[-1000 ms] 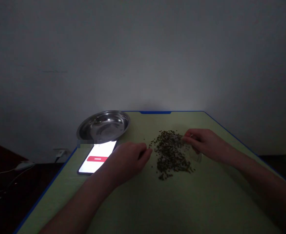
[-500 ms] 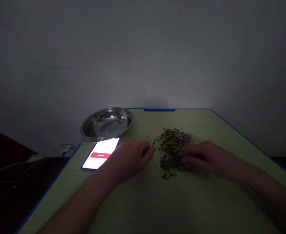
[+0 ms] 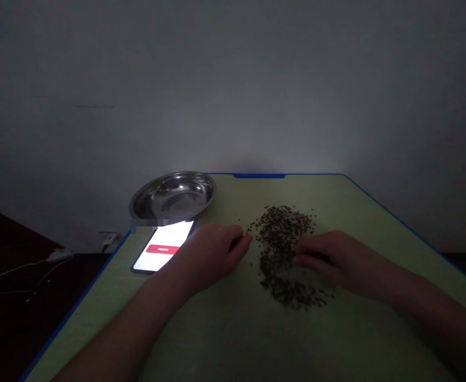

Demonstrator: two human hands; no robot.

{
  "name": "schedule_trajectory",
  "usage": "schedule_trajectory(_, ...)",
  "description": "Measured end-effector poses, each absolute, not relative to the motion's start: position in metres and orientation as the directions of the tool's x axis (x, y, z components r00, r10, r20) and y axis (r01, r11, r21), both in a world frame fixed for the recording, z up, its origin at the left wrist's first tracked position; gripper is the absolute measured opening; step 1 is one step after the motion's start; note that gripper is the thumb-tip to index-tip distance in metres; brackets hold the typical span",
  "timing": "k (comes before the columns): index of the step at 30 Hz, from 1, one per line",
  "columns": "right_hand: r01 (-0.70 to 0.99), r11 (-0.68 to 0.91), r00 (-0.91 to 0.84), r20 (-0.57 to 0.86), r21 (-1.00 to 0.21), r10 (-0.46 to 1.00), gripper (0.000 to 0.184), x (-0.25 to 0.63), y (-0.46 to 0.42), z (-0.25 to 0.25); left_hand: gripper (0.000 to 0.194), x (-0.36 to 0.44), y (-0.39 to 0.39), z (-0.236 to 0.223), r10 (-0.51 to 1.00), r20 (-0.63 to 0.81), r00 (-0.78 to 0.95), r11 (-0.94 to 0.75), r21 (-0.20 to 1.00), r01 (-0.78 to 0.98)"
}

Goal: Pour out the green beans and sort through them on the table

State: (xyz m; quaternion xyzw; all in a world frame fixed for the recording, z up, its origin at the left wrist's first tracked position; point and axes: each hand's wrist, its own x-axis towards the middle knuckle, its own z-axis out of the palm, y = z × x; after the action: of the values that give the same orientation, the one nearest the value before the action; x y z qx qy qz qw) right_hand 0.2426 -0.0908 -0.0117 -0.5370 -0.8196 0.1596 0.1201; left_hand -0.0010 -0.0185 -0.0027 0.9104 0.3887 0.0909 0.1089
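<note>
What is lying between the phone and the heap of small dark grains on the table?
In the head view, the left hand is between the phone and the heap, with a few stray grains near its fingertips.

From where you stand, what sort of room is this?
Probably a dim room in a home, though I can't be sure: a small table against a plain wall, a lit phone, a charger.
</note>
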Motion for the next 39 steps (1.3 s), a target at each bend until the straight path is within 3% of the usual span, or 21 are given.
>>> schedule_trajectory(7, 0.822, 0.316, -0.347, 0.023, -0.474, 0.937, 0.029, 0.255, -0.092, -0.004, 0.042, 0.000, -0.018, -0.002, 0.713, 0.088, 0.695, -0.691, 0.259, 0.675)
schedule_trajectory(12, 0.767, 0.223, -0.388, -0.159, -0.602, 0.908, 0.029, 0.270, -0.099, 0.004, 0.041, 0.000, -0.019, 0.000, 0.721, 0.070, 0.689, -0.680, 0.262, 0.685)
schedule_trajectory(20, 0.760, 0.069, -0.415, -0.401, -0.646, 0.817, 0.026, 0.308, -0.102, 0.007, 0.040, 0.000, -0.017, -0.001, 0.717, 0.068, 0.694, -0.684, 0.262, 0.681)
schedule_trajectory(27, 0.757, -0.067, -0.381, -0.523, -0.650, 0.762, 0.021, 0.300, -0.102, 0.005, 0.040, 0.001, -0.015, -0.001, 0.716, 0.067, 0.695, -0.685, 0.257, 0.681)
schedule_trajectory(39, 0.835, -0.113, -0.284, -0.597, -0.539, 0.751, 0.029, 0.268, -0.123, 0.003, 0.040, 0.001, -0.017, -0.001, 0.695, 0.088, 0.713, -0.705, 0.276, 0.653)
